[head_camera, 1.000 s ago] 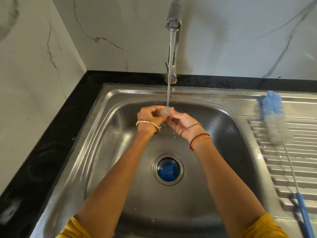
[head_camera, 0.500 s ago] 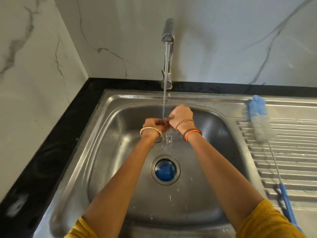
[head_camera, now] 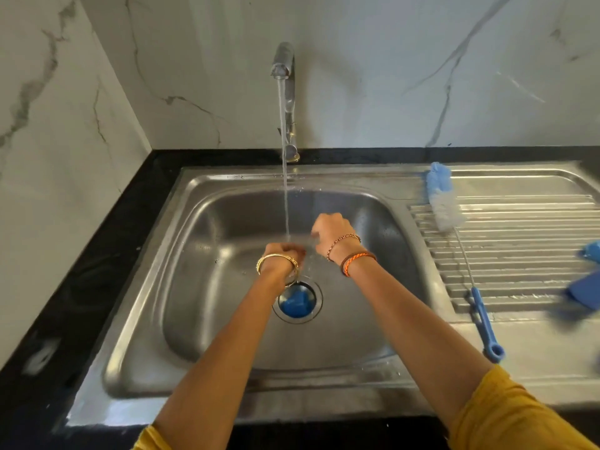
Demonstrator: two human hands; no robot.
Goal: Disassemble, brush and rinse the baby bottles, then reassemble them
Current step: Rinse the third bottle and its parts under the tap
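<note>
Both my hands are in the steel sink (head_camera: 201,287) under the water running from the tap (head_camera: 283,64). My left hand (head_camera: 281,256) is curled, back toward the camera, right under the stream. My right hand (head_camera: 331,233) is curled a little higher and to the right. Between them a small clear bottle part (head_camera: 302,241) shows only as a wet blur, and both hands seem to pinch it. A blue piece (head_camera: 293,303) lies in the drain.
A bottle brush (head_camera: 441,203) with a blue and white head and a blue handle lies on the ribbed draining board (head_camera: 519,271). Two blue bottle parts (head_camera: 586,292) show at the right edge, blurred. A black counter (head_camera: 97,254) and marble walls surround the sink.
My hands have dropped lower in the basin, and my right hand has drawn up and to the right of the left. The view tilted down, bringing blue parts in at the right edge.
</note>
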